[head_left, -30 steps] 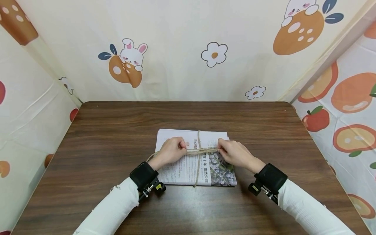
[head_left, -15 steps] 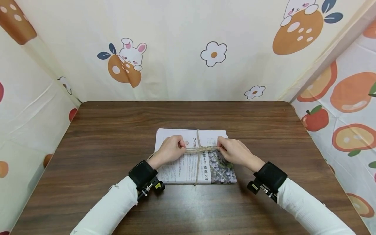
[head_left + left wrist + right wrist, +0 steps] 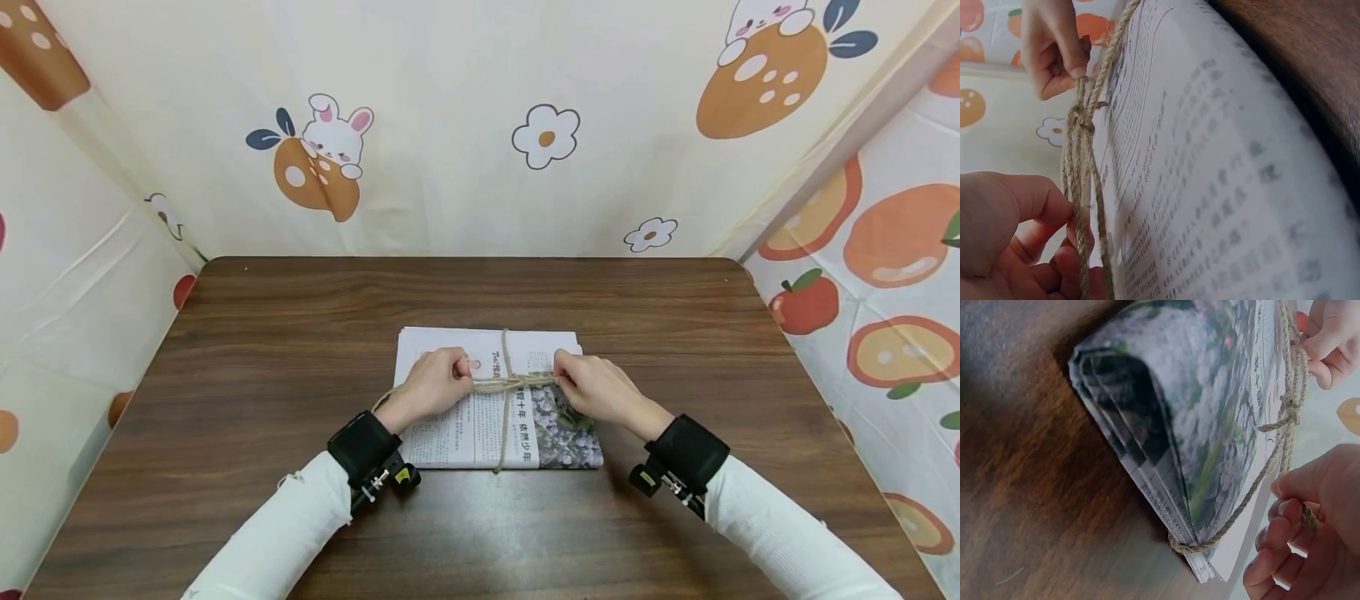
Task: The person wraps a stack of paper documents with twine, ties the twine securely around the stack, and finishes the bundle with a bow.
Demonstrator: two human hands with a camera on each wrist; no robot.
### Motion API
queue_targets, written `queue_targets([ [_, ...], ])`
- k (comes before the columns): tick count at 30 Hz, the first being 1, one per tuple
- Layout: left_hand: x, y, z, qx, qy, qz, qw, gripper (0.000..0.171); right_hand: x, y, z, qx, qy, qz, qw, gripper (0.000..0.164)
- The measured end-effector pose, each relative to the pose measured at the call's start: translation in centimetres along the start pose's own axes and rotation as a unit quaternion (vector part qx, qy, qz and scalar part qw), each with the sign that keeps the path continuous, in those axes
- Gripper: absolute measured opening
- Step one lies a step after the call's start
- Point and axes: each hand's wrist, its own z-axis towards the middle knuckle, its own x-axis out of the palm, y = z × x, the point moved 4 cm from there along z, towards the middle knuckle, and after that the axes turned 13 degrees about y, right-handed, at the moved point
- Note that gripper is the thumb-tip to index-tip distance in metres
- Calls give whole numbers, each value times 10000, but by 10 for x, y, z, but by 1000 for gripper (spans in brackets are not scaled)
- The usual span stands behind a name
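A folded stack of newspapers [image 3: 442,442] lies on the table with twine [image 3: 507,425] crossing it lengthwise and crosswise. At the crossing there is a knot [image 3: 1085,122], with twine strands stretched out to both sides. My left hand [image 3: 433,385] pinches strands left of the knot between thumb and fingers, over the printed text. On the other side my right hand [image 3: 603,392] pinches a strand above the flower photo. In the right wrist view, a short twine end [image 3: 1310,517] shows within the curled fingers of that hand, and twine wraps round the stack's folded side.
The brown wood-grain table [image 3: 300,308] extends around the stack on all sides. Behind it hangs a cream curtain [image 3: 450,167] printed with rabbits and flowers. A fruit-patterned sheet [image 3: 900,350] borders the right edge. Both wrists wear black camera bands [image 3: 365,450].
The hands keep their pinch on the twine and stay almost in place; the head view shifts only slightly.
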Motion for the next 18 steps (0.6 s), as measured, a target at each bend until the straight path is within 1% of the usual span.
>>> queue_targets([
  [5, 1, 0, 0, 39, -25, -46, 10000, 11, -2, -1, 0, -13, -80, 37, 10000, 8],
  [10, 2, -3, 2, 121, -82, -86, 9999, 9, -2, -1, 0, 2, -20, 13, 10000, 6],
  [15, 2, -4, 6, 131, -149, -60, 9998, 7, 0, 0, 1, -60, -44, -109, 9999, 10],
  [18, 2, -3, 7, 161, -138, -25, 9998, 6, 0, 2, 1, -171, -38, -72, 9998, 12],
])
